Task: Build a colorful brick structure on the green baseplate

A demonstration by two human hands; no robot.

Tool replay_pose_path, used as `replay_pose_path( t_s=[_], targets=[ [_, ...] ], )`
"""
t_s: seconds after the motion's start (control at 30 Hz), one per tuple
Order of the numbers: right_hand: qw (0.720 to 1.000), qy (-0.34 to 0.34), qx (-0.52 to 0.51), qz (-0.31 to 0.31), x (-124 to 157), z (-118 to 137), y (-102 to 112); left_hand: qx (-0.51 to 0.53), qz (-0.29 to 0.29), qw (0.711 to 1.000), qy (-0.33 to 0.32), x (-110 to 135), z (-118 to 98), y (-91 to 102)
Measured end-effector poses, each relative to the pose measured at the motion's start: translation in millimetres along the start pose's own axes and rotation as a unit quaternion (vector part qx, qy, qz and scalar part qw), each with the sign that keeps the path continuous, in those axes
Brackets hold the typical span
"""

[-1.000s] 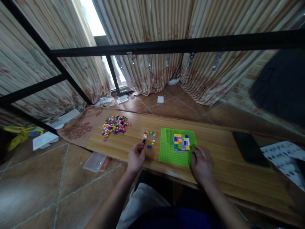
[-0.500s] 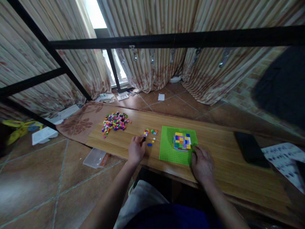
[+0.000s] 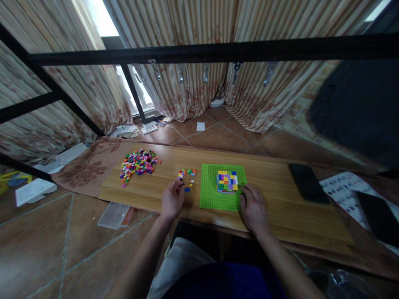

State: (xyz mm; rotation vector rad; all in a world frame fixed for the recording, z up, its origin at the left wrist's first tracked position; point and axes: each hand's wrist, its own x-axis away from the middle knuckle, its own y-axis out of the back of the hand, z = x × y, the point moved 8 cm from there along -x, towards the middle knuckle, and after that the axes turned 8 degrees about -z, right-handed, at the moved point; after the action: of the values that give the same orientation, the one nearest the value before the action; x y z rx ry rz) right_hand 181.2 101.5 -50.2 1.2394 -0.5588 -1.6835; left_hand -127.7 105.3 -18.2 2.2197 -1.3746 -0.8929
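A green baseplate (image 3: pixel 212 199) lies on the wooden table (image 3: pixel 280 207) and carries a multicoloured block of small bricks (image 3: pixel 227 181). My right hand (image 3: pixel 253 209) rests at the plate's front right corner, fingers curled against its edge. My left hand (image 3: pixel 172 198) sits just left of the plate, fingers pinched together beside a few loose bricks (image 3: pixel 187 174); a blue brick (image 3: pixel 187 189) lies at its fingertips. What the pinch holds I cannot make out. A larger heap of coloured bricks (image 3: pixel 137 162) lies further left.
A black phone (image 3: pixel 308 183) lies on the table to the right, near printed paper (image 3: pixel 346 191) and another dark slab (image 3: pixel 378 218). A black metal frame (image 3: pixel 199 52) crosses overhead. A flowered cloth (image 3: pixel 84 170) covers the table's left end. A clear plastic box (image 3: pixel 115 215) lies on the tiled floor.
The view has shifted, so everything sits further left in the picture. Both hands stay in place relative to the plate and the loose bricks.
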Motion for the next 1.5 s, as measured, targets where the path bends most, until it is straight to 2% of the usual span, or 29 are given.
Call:
replay_pose_path(
  t_s=[0.23,0.47,0.67,0.97,1.5],
  targets=[
    [1.000,-0.004,-0.004,0.005,0,1,1,0.093,0.067,0.990,-0.081,18,-54,-27.6],
    [1.000,0.001,-0.001,0.003,-1,2,0,0.095,0.083,0.988,-0.087,22,-82,-45.8],
    [1.000,0.005,-0.001,-0.006,-1,2,0,0.064,0.094,0.985,-0.132,16,-108,-55.2],
    [1.000,0.007,-0.004,-0.009,-1,3,1,0.098,0.082,0.979,-0.159,15,-114,-63.5],
    [1.000,0.009,-0.015,-0.008,0,1,0,0.137,0.085,0.979,-0.122,16,-113,-65.3]
  ],
)
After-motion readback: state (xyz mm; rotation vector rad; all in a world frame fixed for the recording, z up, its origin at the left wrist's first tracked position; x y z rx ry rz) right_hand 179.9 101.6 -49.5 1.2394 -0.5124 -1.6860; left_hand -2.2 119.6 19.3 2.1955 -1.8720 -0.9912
